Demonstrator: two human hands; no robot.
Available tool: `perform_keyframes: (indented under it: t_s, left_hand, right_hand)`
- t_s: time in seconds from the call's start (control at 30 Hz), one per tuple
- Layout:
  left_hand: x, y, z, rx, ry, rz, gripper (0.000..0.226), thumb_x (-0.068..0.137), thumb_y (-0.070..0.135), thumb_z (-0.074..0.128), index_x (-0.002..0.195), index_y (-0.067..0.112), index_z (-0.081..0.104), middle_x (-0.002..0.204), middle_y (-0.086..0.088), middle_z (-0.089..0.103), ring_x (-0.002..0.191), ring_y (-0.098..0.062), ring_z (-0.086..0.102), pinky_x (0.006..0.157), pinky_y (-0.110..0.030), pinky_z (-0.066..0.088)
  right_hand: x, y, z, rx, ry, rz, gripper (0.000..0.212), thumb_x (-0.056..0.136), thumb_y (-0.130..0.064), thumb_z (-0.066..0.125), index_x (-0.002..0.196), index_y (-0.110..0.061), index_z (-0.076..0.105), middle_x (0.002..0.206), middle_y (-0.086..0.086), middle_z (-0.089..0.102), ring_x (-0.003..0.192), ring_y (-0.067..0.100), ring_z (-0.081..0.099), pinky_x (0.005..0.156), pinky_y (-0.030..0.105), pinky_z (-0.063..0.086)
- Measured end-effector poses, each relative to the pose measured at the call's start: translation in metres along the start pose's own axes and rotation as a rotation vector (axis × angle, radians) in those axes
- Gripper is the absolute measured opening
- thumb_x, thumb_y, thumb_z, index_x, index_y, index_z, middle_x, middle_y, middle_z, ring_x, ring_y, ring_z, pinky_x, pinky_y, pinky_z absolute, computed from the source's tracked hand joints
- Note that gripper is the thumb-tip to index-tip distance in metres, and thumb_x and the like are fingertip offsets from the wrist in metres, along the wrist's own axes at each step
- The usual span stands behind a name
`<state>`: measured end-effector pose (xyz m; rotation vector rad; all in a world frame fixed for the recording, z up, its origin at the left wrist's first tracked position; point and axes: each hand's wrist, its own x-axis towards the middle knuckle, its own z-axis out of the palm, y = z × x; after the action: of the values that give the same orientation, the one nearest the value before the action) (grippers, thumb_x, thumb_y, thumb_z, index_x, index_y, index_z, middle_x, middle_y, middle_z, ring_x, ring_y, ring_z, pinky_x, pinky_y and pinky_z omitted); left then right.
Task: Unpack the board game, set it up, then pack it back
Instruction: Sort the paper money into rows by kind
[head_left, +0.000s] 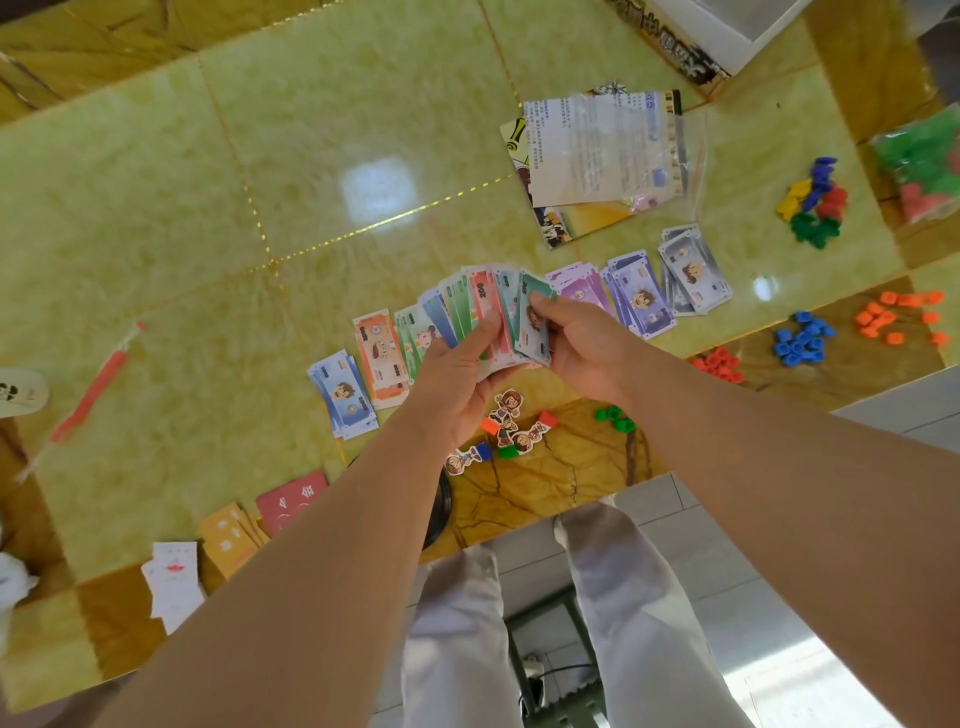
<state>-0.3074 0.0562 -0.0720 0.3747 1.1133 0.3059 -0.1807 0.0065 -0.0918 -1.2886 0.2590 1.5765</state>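
Both bare forearms reach up from the near edge and meet over the tabletop (156, 218). The left hand (457, 384) is turned palm up, its fingers curled under a fan of notes (483, 306) with the thumb pressed on the front. The right hand (587, 348) comes in from the side and pinches the green note at the fan's right end between thumb and fingers.

Nearest the edge lie white cards (174, 577), yellow cards (228, 530) and red cards (293, 499), partly covered by the left forearm. Under the hands lie card pawns (506, 423) on coloured bases, with green cubes (615, 418) just beside them.

A row of sorted piles runs behind the hands, which cover its middle: blue pile (345, 395), orange pile (379, 358) and green pile (413, 338) to the left, purple pile (582, 286), lilac pile (639, 296) and grey pile (693, 275) to the right. Further right sit red cubes (719, 364), blue cubes (802, 340) and orange cubes (898, 317). A red strip (96, 384) lies far left.

Beyond, a rule sheet (602, 150) lies under clear plastic, near mixed pieces (815, 202). At the right edge is what seems a bag (919, 171) of green and red pieces, blurred. The box (691, 41) stands at the far corner.
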Motion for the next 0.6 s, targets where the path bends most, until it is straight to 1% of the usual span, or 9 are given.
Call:
perform_keyframes:
  t_s: [0.03,0.1,0.17,0.23,0.3,0.37,0.47,0.6]
  left_hand:
    - [0.001,-0.0002,0.0008,0.02,0.033,0.015,0.01,0.093,0.008,0.059,0.1,0.003,0.063,0.082,-0.007,0.075,0.074,-0.019,0.072,0.071,-0.034,0.06]
    - [0.0033,-0.0001,0.0025,0.064,0.094,0.049,0.005,0.092,0.004,0.059,0.097,0.003,0.06,0.074,-0.005,0.074,0.068,-0.017,0.072,0.075,-0.035,0.058]
    - [0.0038,0.0005,0.0041,0.074,0.105,0.067,0.002,0.092,0.006,0.06,0.093,0.006,0.061,0.071,-0.003,0.074,0.066,-0.015,0.072,0.074,-0.033,0.058]
    - [0.0042,0.0009,0.0044,0.069,0.078,0.077,0.004,0.093,0.01,0.06,0.091,0.009,0.063,0.074,-0.002,0.074,0.069,-0.014,0.072,0.074,-0.032,0.058]
    - [0.0045,0.0015,0.0042,0.073,0.044,0.08,0.007,0.093,0.015,0.061,0.093,0.01,0.065,0.08,-0.003,0.075,0.074,-0.015,0.072,0.083,-0.036,0.057]
    - [0.0051,0.0017,0.0043,0.078,0.027,0.074,0.008,0.093,0.017,0.061,0.093,0.01,0.065,0.081,-0.003,0.075,0.076,-0.016,0.072,0.087,-0.038,0.054]
    - [0.0063,0.0024,0.0049,0.044,0.034,0.047,0.008,0.093,0.014,0.06,0.095,0.008,0.064,0.082,-0.004,0.075,0.078,-0.016,0.072,0.086,-0.036,0.055]
    - [0.0065,0.0035,0.0072,0.006,0.014,0.033,0.009,0.093,0.013,0.06,0.097,0.007,0.064,0.084,-0.004,0.075,0.08,-0.016,0.072,0.088,-0.036,0.055]
  right_hand:
    - [0.0002,0.0003,0.0,-0.017,0.002,-0.004,0.02,0.101,-0.014,0.044,0.112,-0.004,0.058,0.099,0.01,0.066,0.087,0.019,0.065,0.082,0.034,0.055]
    - [0.0009,0.0006,0.0006,-0.068,0.024,-0.021,0.016,0.101,-0.013,0.045,0.1,-0.006,0.06,0.095,0.009,0.067,0.082,0.017,0.066,0.074,0.029,0.057]
    - [0.0022,0.0006,0.001,-0.083,0.046,-0.032,0.016,0.101,-0.012,0.046,0.096,-0.007,0.06,0.092,0.009,0.067,0.079,0.016,0.066,0.068,0.027,0.057]
    - [0.0038,-0.0006,0.0013,-0.067,0.052,-0.03,0.015,0.1,-0.012,0.047,0.098,-0.006,0.06,0.093,0.01,0.067,0.081,0.017,0.066,0.071,0.028,0.057]
    - [0.0053,-0.0026,0.0012,-0.061,0.056,-0.026,0.014,0.1,-0.012,0.047,0.099,-0.006,0.059,0.094,0.011,0.066,0.082,0.019,0.065,0.073,0.031,0.057]
    - [0.0061,-0.0042,0.0009,-0.07,0.045,-0.026,0.014,0.101,-0.013,0.046,0.1,-0.006,0.059,0.095,0.01,0.066,0.083,0.019,0.065,0.075,0.031,0.057]
    - [0.0062,-0.0055,0.0,-0.064,0.022,-0.02,0.017,0.101,-0.013,0.044,0.103,-0.006,0.06,0.098,0.011,0.067,0.086,0.02,0.065,0.086,0.036,0.053]
    - [0.0042,-0.0086,0.0012,-0.007,0.009,-0.004,0.018,0.102,-0.013,0.043,0.101,-0.007,0.06,0.093,0.009,0.067,0.085,0.018,0.065,0.087,0.036,0.053]
